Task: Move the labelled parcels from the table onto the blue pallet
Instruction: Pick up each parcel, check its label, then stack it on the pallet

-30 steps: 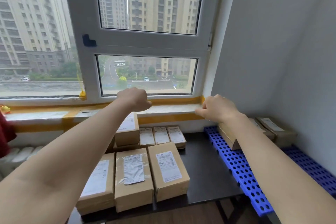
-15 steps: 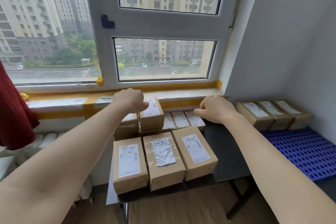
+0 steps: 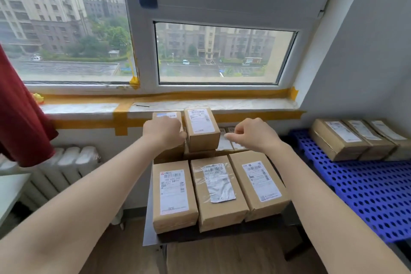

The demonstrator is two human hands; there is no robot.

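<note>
Three labelled cardboard parcels lie side by side at the front of the dark table (image 3: 149, 232): a left parcel (image 3: 173, 193), a middle parcel (image 3: 219, 187) and a right parcel (image 3: 260, 182). Behind them stands a stack with a raised parcel (image 3: 201, 129) on top and another parcel (image 3: 165, 115) to its left. My left hand (image 3: 164, 133) is curled, its knuckles against the raised parcel's left side. My right hand (image 3: 253, 135), also curled, hovers over small flat parcels (image 3: 223, 143) just right of the stack, holding nothing. The blue pallet (image 3: 367, 191) carries three parcels (image 3: 338, 138).
A taped window sill (image 3: 200, 104) runs right behind the table. A white radiator (image 3: 66, 162) and a red curtain (image 3: 20, 118) are on the left. A grey wall (image 3: 367, 62) stands behind the pallet. Wooden floor (image 3: 222, 256) shows below the table.
The view has swung left, away from the pallet and onto the table's parcels. Both hands have come down to the back stack, and the left hand now touches the raised parcel.
</note>
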